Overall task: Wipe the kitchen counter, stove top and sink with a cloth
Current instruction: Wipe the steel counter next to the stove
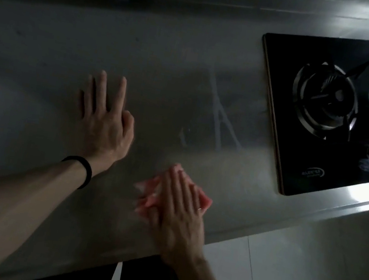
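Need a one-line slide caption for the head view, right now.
Right hand presses a pink cloth flat on the grey steel counter; left hand rests open beside it, black glass gas stove at right.

Dull grey steel counter (pixel 59 52) fills view, pale wipe streaks near its middle. Left hand (pixel 104 120) flat on counter, fingers (pixel 101 88) spread, black band (pixel 84 171) on wrist. Right hand (pixel 177 209) pressed flat on crumpled pink cloth (pixel 150 197) near front edge, blurred. Black glass stove top (pixel 328 109) set in counter at right, round gas burner (pixel 325 101) on it.
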`<action>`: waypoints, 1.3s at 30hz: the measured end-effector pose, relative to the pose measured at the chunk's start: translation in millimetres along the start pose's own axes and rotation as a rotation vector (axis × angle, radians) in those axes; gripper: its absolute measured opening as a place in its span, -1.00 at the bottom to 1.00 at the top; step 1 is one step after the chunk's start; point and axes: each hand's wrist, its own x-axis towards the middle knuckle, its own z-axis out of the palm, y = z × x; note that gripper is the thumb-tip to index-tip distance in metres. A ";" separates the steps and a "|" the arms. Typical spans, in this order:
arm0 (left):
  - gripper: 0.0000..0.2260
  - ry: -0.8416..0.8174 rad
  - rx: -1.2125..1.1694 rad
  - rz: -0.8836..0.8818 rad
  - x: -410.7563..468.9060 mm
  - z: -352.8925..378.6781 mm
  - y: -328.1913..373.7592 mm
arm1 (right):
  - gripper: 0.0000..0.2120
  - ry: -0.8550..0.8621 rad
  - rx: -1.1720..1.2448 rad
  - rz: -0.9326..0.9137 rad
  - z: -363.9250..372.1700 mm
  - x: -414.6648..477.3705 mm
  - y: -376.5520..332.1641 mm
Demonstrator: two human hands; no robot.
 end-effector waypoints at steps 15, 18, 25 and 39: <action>-0.38 -0.085 0.112 -0.069 3.3 -16.1 15.0 | -0.35 0.064 -0.058 -0.103 -70.8 309.3 69.3; -0.39 -0.068 0.125 -0.064 4.9 -14.9 14.2 | -0.36 0.059 -0.041 -0.097 -75.4 333.7 76.2; -0.38 -0.096 0.082 -0.080 3.9 -18.7 18.0 | -0.36 0.030 0.047 -0.256 -58.7 156.4 83.1; -0.37 -0.110 0.064 -0.094 8.0 -20.8 17.7 | -0.35 -0.049 -0.077 -0.526 -76.4 326.6 63.3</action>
